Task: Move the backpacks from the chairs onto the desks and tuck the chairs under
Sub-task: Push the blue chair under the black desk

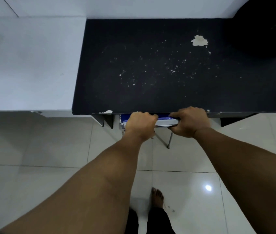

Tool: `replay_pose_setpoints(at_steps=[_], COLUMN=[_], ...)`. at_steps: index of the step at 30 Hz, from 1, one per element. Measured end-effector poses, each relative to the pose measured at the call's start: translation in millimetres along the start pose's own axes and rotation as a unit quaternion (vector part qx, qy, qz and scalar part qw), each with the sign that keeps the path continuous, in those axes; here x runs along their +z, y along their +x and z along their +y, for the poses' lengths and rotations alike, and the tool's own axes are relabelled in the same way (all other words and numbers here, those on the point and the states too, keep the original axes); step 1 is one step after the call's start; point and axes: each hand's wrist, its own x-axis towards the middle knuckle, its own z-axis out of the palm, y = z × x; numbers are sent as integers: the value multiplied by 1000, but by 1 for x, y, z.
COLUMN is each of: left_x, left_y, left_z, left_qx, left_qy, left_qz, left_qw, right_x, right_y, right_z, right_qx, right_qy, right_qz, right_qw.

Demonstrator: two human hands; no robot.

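Note:
A chair (166, 122) with a blue seat and chrome frame sits almost wholly under the black desk (150, 73); only its backrest top and rear legs show at the desk's front edge. My left hand (139, 124) grips the left end of the backrest. My right hand (190, 121) grips the right end. A black backpack (269, 26) lies on the desk's far right corner, cut off by the frame edge.
A white desk (29, 65) adjoins the black one on the left. The floor is glossy white tile (49, 166). My bare foot (157, 197) stands behind the chair. A white wall runs along the back.

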Motion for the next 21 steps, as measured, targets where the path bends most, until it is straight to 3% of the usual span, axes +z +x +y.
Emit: replay_pose_setpoints(at_steps=[10,21], left_x=[6,-4], left_y=[-3,-4], left_z=[-33,-27], left_qx=[16,-37], left_qy=[14,-18], left_qz=[-15,-27], left_qw=[1000,999], right_x=[-2,-5], right_y=[6,6], right_z=[-28,-29], right_qx=[2,15], right_qy=[25,36], right_qz=[-6,-38], right_qw=[1000,998])
